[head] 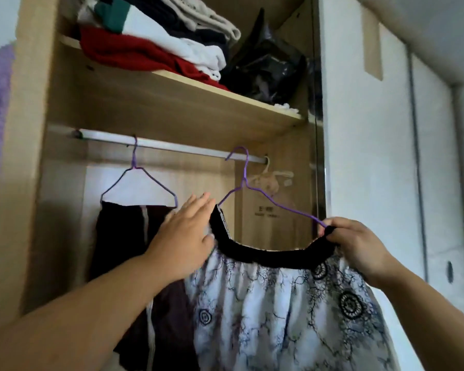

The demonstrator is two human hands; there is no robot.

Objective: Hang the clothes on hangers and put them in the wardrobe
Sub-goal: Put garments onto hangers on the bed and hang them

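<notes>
Left hand [184, 234] lies flat, fingers straight and close together, against the left end of the black waistband of the patterned skirt [279, 303], gripping nothing. Just behind it a dark garment [118, 231] hangs from a purple wire hanger [134, 159] hooked on the metal rail [172, 146] of the wardrobe [30, 156]. The skirt sits on a second purple hanger [243, 180], tilted down to the right, its hook up at the rail; whether the hook bears on the rail cannot be told. The right hand [356, 245] pinches the waistband's right end together with the hanger's low end. Above the rail, the shelf [198, 89] carries folded clothes [158, 41] and a black bag [268, 68]. A white door [373, 156] stands at the far right.
</notes>
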